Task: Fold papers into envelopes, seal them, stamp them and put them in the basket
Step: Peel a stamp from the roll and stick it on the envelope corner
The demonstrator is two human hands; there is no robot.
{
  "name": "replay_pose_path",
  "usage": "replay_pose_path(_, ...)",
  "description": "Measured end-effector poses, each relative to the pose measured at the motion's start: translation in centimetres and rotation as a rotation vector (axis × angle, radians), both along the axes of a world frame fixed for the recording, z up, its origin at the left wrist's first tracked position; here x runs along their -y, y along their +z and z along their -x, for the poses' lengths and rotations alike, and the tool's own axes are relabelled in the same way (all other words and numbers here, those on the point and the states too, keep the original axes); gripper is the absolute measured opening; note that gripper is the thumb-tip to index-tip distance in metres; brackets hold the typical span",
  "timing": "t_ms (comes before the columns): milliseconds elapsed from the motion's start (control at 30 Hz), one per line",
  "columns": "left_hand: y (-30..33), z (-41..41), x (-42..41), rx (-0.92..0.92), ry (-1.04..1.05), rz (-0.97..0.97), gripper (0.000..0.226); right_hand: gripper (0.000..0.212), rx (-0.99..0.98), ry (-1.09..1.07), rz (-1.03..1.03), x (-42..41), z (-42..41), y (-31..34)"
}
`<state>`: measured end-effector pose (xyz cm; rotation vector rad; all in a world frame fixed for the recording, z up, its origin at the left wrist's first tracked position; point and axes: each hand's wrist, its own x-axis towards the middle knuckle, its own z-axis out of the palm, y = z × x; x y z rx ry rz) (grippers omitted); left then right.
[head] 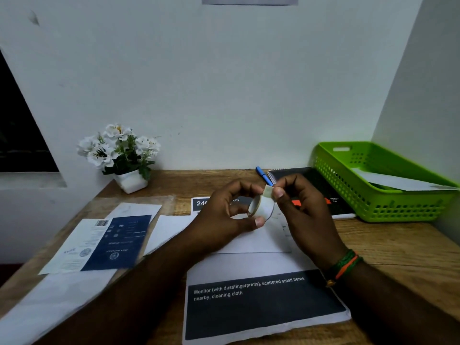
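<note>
Two hands work a small roll of tape above the desk.

The pale tape roll (261,207), on a cardboard core, sits above a white envelope (251,241) on the wooden desk (398,247). Printed sheets (261,302), a pen (263,176), a notebook (321,192), a flower pot (130,181) and a green basket (378,195) holding an envelope surround it. The left hand (224,217) grips the roll; the right hand's (303,210) fingers (278,194) pinch its loose end.
</note>
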<state>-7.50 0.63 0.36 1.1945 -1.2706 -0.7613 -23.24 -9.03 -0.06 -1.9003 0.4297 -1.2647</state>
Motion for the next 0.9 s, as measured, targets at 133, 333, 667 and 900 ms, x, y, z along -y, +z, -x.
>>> replay_pose_path(133,0.02,0.05,-0.05,0.024,-0.007,-0.003,0.045,0.008,0.032,0.009,-0.056,0.23,-0.08,0.08)
replay_pose_path(333,0.24,-0.26,0.06,0.055,0.001,0.022,0.045,0.011,0.057,0.075,-0.169,0.51,-0.17,0.12)
replay_pose_path(667,0.33,-0.25,0.03,0.089,-0.019,0.055,0.048,0.013,0.083,0.106,-0.467,0.28,-0.15,0.63)
replay_pose_path(900,0.52,-0.34,0.11,0.092,-0.018,0.068,0.049,0.012,0.105,0.177,-0.623,0.51,-0.01,0.8)
